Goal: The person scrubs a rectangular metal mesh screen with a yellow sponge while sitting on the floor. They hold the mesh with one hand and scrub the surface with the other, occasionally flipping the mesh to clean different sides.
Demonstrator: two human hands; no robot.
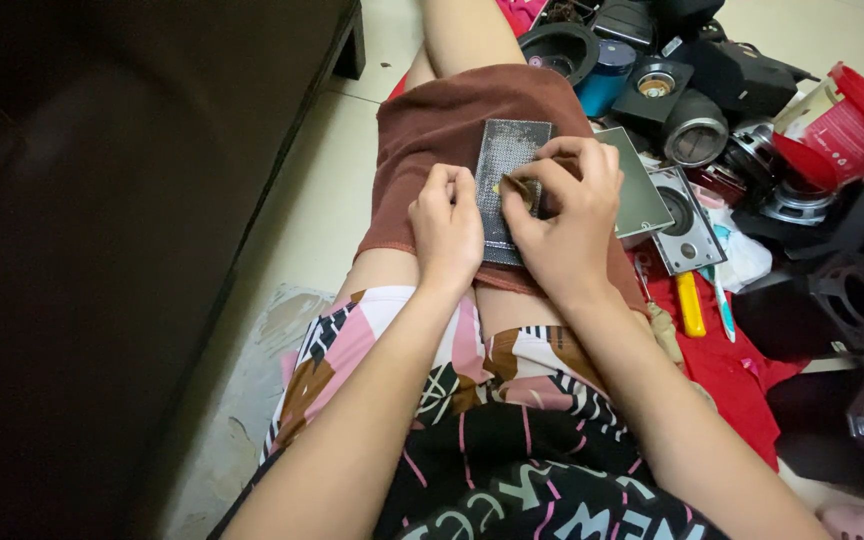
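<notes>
1. Floor seat beside dark furniture [102, 230]; speaker parts [692, 125] piled at right.
2. Perforated metal grille [505, 170] lies on brown cloth [442, 130] over lap.
3. Left hand [445, 225]: fingers curled, pressing grille edge.
4. Right hand [567, 220]: fingertips pinch small yellowish bit [515, 188] at grille centre.
5. Step looks like prying/peeling; next prob needs firm hold, careful pull.

Both forearms reach toward twelve o'clock; the left hand [445, 225] is curled, the right hand [564, 215] pinches with bent fingers.
</notes>
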